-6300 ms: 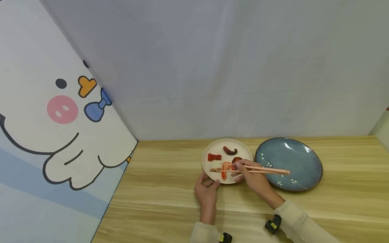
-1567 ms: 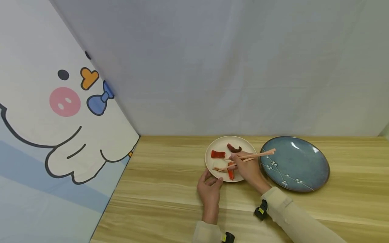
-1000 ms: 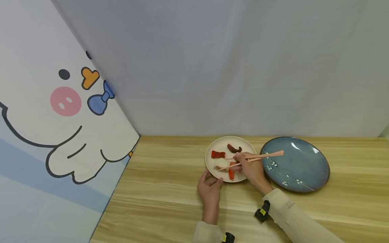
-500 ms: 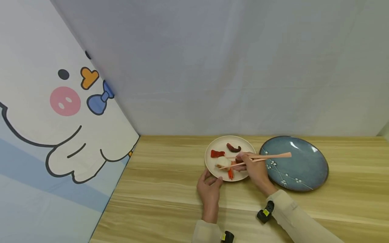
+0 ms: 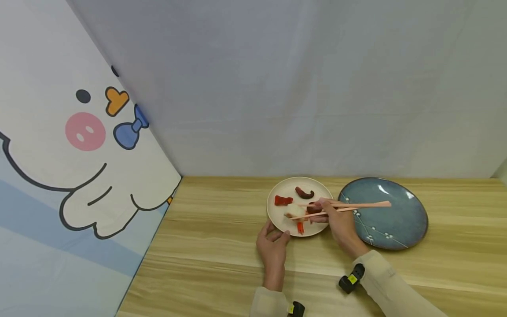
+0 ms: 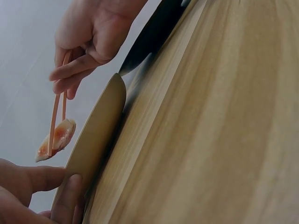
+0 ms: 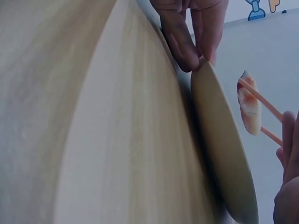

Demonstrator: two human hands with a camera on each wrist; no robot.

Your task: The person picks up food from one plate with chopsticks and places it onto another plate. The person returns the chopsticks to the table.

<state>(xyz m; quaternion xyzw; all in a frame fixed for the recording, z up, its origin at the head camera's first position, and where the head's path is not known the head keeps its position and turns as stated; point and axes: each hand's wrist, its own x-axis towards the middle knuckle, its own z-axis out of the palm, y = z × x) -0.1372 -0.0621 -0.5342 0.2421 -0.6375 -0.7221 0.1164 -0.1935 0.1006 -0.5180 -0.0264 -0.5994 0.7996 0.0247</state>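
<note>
In the head view, my left hand (image 5: 271, 250) pinches the near-left rim of a small cream plate (image 5: 318, 187), thumb on top. Orange-pink chopsticks (image 5: 366, 205) are in my right hand (image 5: 341, 224), reaching leftward over that plate. Their tips clamp a pale slice of food (image 5: 295, 211); the left wrist view shows the slice (image 6: 60, 135) raised above the plate with a reddish-brown patch. Still on the plate are a flat red piece (image 5: 283, 200), a curled dark-red piece (image 5: 304, 193), a round dark-red piece (image 5: 313, 207) partly behind the chopsticks, and an orange-red piece (image 5: 300, 227) partly covered.
Just right of the cream plate stands a larger blue oval plate (image 5: 396, 211) with white blossom decoration; my right hand and the chopstick ends overlap it. Both are on a wood-grain table (image 5: 214, 246). A grey backdrop (image 5: 317, 88) rises behind, a cartoon-printed panel (image 5: 47, 198) at left.
The chopsticks, earlier set about the pale slice on the plate, have lifted it and shifted it rightward over the orange-red piece. My right hand has moved right; my left hand has stayed on the rim.
</note>
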